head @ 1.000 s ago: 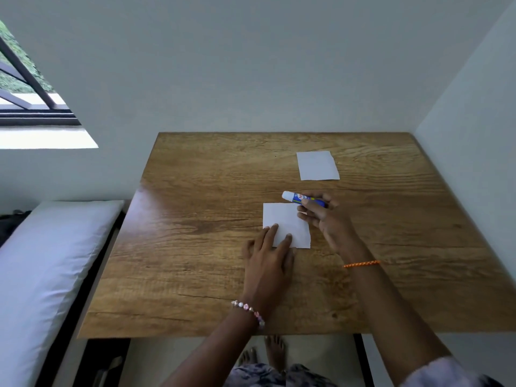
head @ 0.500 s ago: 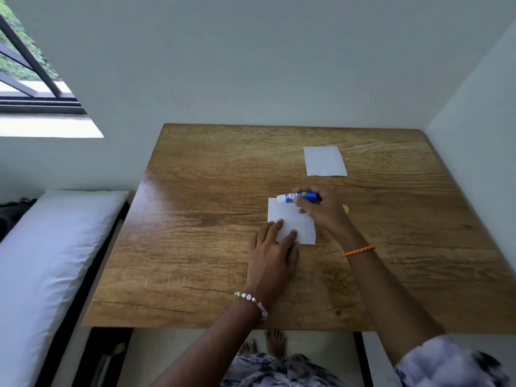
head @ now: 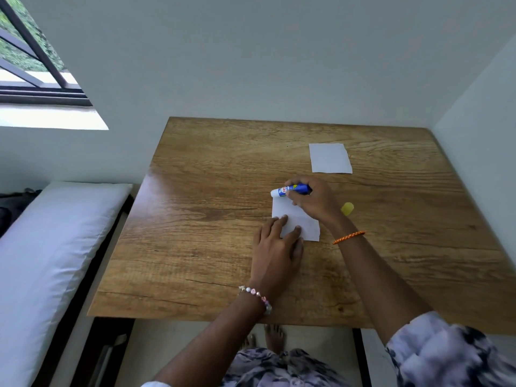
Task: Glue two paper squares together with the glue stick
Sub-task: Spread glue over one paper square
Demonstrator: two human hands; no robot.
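Observation:
A white paper square lies in the middle of the wooden table. My left hand rests flat with spread fingers on its near left corner. My right hand grips a blue and white glue stick, held nearly level with its white end at the paper's far left corner. A second white paper square lies flat farther back and to the right, apart from both hands. A small yellow cap lies on the table just right of my right wrist.
The table stands in a corner, with walls behind it and on its right. A long white cushion lies on a bench along the left. A window is at the upper left. Bare feet show below the table's near edge.
My right hand has carried the glue stick left, from the paper's far right edge to its far left corner. The yellow cap has come into sight beside my wrist. My left hand stays on the paper.

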